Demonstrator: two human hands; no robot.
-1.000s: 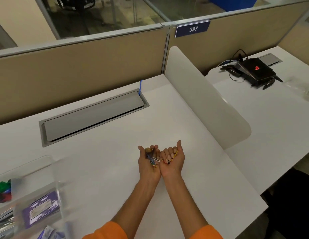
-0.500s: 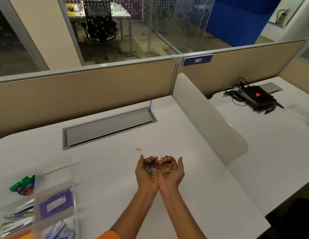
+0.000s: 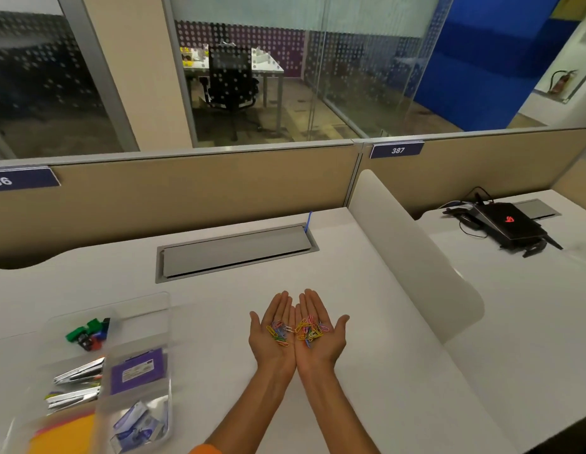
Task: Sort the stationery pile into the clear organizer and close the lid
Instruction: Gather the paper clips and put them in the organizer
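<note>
Both my hands lie palm up and side by side over the middle of the white desk (image 3: 367,371), fingers flat and spread. My left hand (image 3: 268,352) carries a small heap of coloured paper clips (image 3: 280,332), and my right hand (image 3: 324,352) carries a larger heap (image 3: 309,330). The clear organizer (image 3: 167,322) stands at the left with no lid over it, well away from both hands. Its compartments hold coloured binder clips (image 3: 88,334), silver staplers (image 3: 79,375), a purple box (image 3: 136,370), yellow sticky notes (image 3: 65,434) and small packets (image 3: 138,421).
A grey cable flap (image 3: 236,250) is set into the desk behind my hands. A curved white divider (image 3: 412,250) rises on the right. Beyond it a black device (image 3: 507,224) with cables lies on the neighbouring desk. A beige partition (image 3: 187,191) closes the back.
My curled fingers have opened flat, so the paper clips now lie exposed on both palms. The view has tilted upward and more of the organizer shows.
</note>
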